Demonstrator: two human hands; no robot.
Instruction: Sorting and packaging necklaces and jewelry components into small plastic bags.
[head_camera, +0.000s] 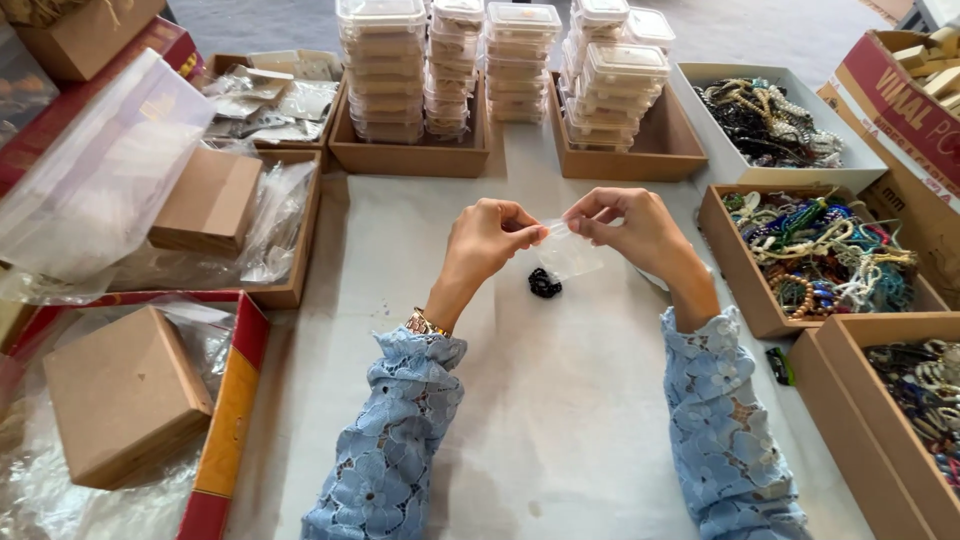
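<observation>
A small clear plastic bag (566, 252) is held up over the white table sheet (560, 420) between both hands. My left hand (487, 243) pinches its top left edge and my right hand (632, 228) pinches its top right edge. Just below the bag, a small black beaded bracelet (543, 284) lies on the sheet, touched by neither hand. Both arms wear blue lace sleeves, and a gold bracelet sits on the left wrist.
Stacks of clear lidded boxes (385, 70) stand in brown trays at the back. Open boxes of mixed bead jewellery (820, 250) line the right side. Brown cardboard boxes (125, 395) and loose plastic bags (100, 170) fill the left.
</observation>
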